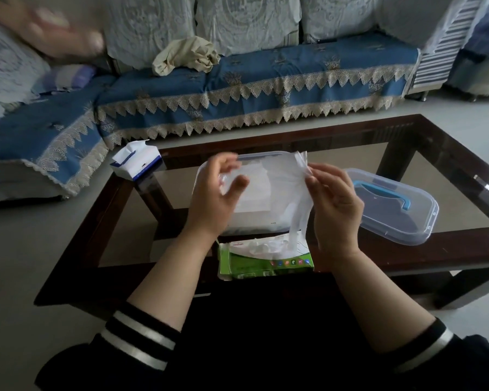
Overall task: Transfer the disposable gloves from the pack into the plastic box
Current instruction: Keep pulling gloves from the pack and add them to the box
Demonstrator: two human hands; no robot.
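Two hands, left (215,198) and right (335,204), pinch one glove (277,184) above one pack (265,259), one box (265,158)

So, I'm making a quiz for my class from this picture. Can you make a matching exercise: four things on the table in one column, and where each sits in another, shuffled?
Things:
1. glove
2. green pack
3. lid
4. tissue box

Places:
A. at the table's far left corner
B. held up between both hands
C. flat on the glass, to the right of the plastic box
D. at the table's near edge, below the hands

Pairs: 1-B, 2-D, 3-C, 4-A
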